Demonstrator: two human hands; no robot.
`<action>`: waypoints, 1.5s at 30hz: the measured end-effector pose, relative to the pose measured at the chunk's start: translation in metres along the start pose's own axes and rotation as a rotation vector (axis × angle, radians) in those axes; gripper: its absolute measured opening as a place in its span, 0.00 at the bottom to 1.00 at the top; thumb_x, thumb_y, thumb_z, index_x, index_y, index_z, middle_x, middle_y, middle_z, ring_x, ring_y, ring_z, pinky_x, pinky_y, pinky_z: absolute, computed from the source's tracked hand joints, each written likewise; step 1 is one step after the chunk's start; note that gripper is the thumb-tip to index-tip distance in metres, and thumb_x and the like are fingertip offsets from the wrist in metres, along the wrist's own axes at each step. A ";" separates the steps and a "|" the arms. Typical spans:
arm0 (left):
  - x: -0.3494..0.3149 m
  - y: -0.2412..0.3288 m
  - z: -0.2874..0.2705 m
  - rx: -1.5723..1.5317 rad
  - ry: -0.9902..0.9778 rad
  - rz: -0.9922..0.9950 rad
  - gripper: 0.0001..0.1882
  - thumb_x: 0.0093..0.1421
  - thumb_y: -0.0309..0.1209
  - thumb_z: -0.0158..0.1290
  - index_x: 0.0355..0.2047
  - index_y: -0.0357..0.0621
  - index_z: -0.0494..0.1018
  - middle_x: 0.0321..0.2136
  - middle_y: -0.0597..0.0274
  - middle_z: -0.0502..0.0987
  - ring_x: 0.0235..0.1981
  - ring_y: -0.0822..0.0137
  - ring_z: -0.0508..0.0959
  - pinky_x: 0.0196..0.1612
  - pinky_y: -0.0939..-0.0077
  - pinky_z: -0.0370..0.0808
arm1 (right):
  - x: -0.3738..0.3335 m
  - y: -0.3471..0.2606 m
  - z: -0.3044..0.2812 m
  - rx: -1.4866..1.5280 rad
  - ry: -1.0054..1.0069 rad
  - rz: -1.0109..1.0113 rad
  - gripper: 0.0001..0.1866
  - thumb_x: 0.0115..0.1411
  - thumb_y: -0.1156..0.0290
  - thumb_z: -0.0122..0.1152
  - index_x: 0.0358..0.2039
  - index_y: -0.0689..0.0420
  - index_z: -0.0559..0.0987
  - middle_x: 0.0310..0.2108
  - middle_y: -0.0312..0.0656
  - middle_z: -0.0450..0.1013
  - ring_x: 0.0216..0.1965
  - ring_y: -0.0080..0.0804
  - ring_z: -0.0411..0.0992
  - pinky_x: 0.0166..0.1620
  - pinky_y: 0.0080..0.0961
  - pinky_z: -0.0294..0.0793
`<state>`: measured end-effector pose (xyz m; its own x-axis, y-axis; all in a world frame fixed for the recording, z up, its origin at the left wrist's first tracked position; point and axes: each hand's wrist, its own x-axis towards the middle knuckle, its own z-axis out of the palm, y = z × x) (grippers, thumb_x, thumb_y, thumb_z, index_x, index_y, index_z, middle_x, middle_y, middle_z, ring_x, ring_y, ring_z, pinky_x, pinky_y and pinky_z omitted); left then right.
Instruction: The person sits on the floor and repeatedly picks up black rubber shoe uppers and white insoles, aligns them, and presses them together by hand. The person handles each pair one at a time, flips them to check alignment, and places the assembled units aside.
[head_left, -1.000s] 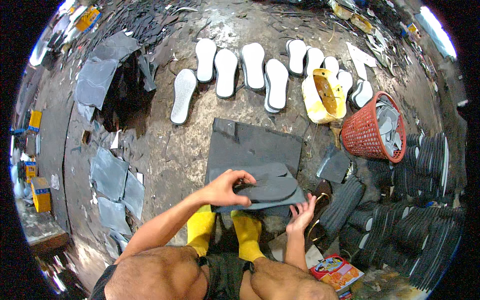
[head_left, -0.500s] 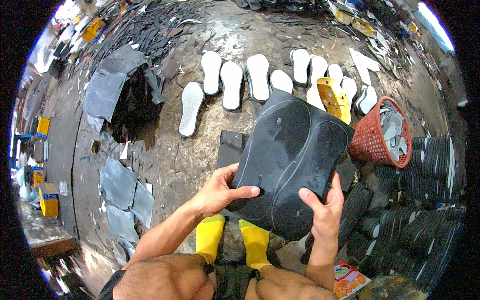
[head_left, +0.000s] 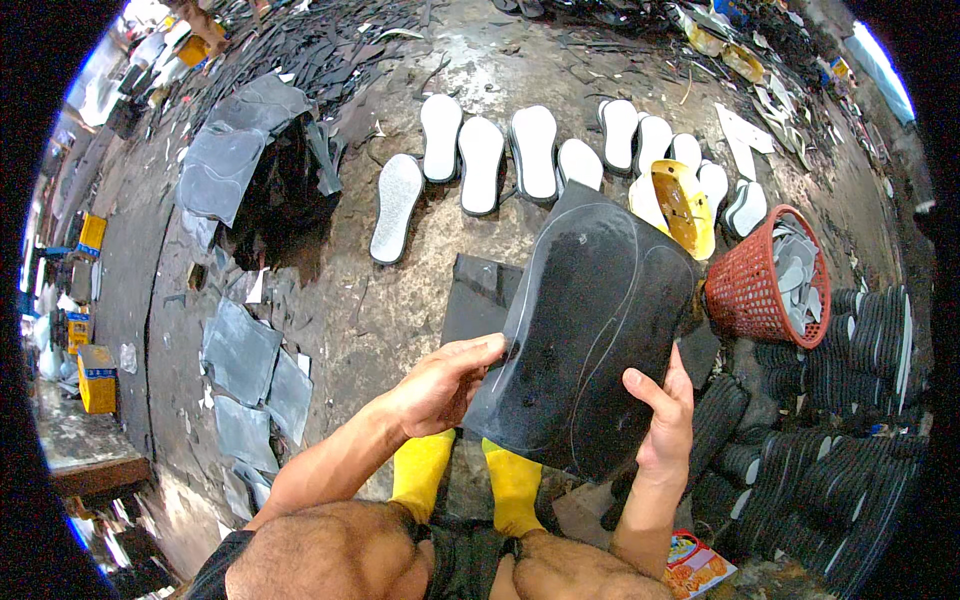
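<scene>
Between my hands is a black rubber sheet (head_left: 590, 310) with thin pale curved outlines of sole shapes drawn on it. My left hand (head_left: 440, 388) grips its left edge, thumb up along the rim and the other fingers partly hidden behind. On the opposite edge, my right hand (head_left: 660, 420) is closed round the sheet, with the thumb in front and fingers behind. The sheet is tilted and bows slightly above the floor. Beneath its left side lies a smaller black piece (head_left: 478, 305).
White-topped soles (head_left: 483, 165) stand in a row beyond the sheet, near a yellow cut-open container (head_left: 683, 210). A red basket (head_left: 745, 290) of grey scraps sits at right, above stacked black soles (head_left: 830, 470). Grey sheets (head_left: 240, 350) lie at left.
The sheet has tipped and turned slightly in my hands. My left thumb has shifted from its face up to the left edge. The whole view has moved a little.
</scene>
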<state>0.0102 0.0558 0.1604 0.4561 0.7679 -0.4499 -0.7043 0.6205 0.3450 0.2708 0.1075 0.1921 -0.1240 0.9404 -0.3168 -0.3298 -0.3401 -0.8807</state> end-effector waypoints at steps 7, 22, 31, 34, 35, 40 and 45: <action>-0.002 -0.018 0.017 0.431 0.152 0.325 0.47 0.53 0.20 0.67 0.71 0.42 0.56 0.58 0.62 0.73 0.57 0.72 0.74 0.61 0.72 0.70 | 0.003 0.019 0.000 0.014 0.076 -0.084 0.44 0.52 0.84 0.67 0.69 0.63 0.59 0.64 0.45 0.66 0.63 0.37 0.65 0.67 0.34 0.61; -0.025 0.063 0.008 1.462 0.604 1.150 0.49 0.47 0.38 0.73 0.67 0.40 0.62 0.65 0.49 0.67 0.68 0.57 0.64 0.69 0.61 0.59 | 0.005 0.002 0.050 -0.454 -0.352 -0.236 0.33 0.57 0.79 0.69 0.63 0.59 0.69 0.48 0.43 0.79 0.45 0.29 0.78 0.54 0.27 0.76; 0.018 0.000 -0.099 0.402 0.235 0.087 0.34 0.57 0.32 0.66 0.62 0.38 0.67 0.50 0.57 0.79 0.48 0.65 0.80 0.53 0.69 0.77 | 0.048 0.097 0.003 -0.245 0.081 -0.019 0.27 0.55 0.82 0.68 0.55 0.58 0.71 0.44 0.40 0.76 0.47 0.29 0.75 0.51 0.25 0.75; 0.041 -0.022 -0.121 0.794 0.345 0.067 0.27 0.57 0.25 0.63 0.57 0.37 0.71 0.42 0.58 0.82 0.42 0.68 0.81 0.47 0.70 0.79 | 0.074 0.142 -0.022 -0.634 0.234 -0.036 0.17 0.56 0.81 0.68 0.46 0.59 0.78 0.42 0.39 0.78 0.44 0.26 0.75 0.51 0.23 0.75; 0.044 -0.031 -0.126 0.914 0.341 0.142 0.26 0.58 0.25 0.62 0.57 0.37 0.71 0.42 0.57 0.82 0.42 0.68 0.81 0.47 0.71 0.78 | 0.080 0.150 -0.031 -0.657 0.227 -0.080 0.14 0.56 0.76 0.69 0.43 0.59 0.79 0.42 0.43 0.80 0.41 0.31 0.79 0.45 0.27 0.78; 0.054 -0.056 -0.138 1.047 0.502 0.251 0.27 0.57 0.29 0.63 0.56 0.36 0.70 0.42 0.54 0.82 0.43 0.65 0.81 0.49 0.69 0.77 | 0.095 0.164 -0.052 -1.091 0.072 -0.013 0.25 0.47 0.72 0.76 0.47 0.60 0.83 0.36 0.47 0.80 0.36 0.38 0.80 0.44 0.31 0.79; 0.049 -0.047 -0.124 1.054 0.496 0.186 0.28 0.55 0.30 0.65 0.55 0.35 0.72 0.43 0.54 0.82 0.44 0.65 0.81 0.50 0.69 0.77 | 0.091 0.162 -0.039 -1.281 0.068 -0.160 0.19 0.44 0.72 0.76 0.40 0.56 0.85 0.31 0.44 0.78 0.33 0.42 0.78 0.42 0.38 0.78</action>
<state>-0.0015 0.0441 0.0197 -0.0313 0.8584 -0.5120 0.1657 0.5096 0.8443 0.2429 0.1381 0.0066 -0.1068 0.9812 -0.1610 0.7949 -0.0131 -0.6066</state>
